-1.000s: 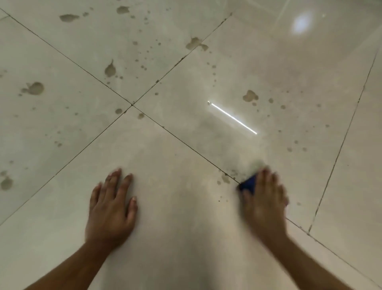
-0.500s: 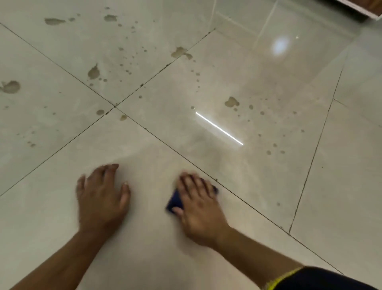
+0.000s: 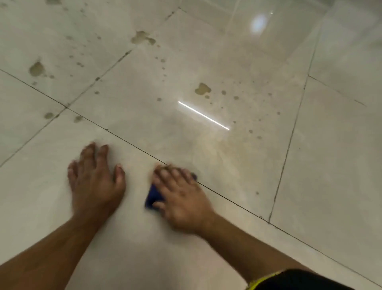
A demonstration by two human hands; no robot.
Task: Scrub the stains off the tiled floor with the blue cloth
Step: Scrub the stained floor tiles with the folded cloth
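Our right hand (image 3: 182,198) has its fingers (image 3: 165,176) spread flat on the blue cloth (image 3: 152,195), pressing rather than gripping; the left hand (image 3: 96,182) is splayed on the tiled floor (image 3: 330,165), holding nothing. The near tile looks clean. Stains (image 3: 202,89) from 10 to 1 o'clock are untouched, so lots left. Grout lines cross ahead, with open floor all around.

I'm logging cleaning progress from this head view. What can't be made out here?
- Small dark blue cloth: mostly hidden under the right hand; its full shape is unseen.
- Right hand's fingers: motion-blurred.
- Floor under the flat left hand: covered.
- Brown stain on the glossy pale tiled floor: cut off by the top edge.
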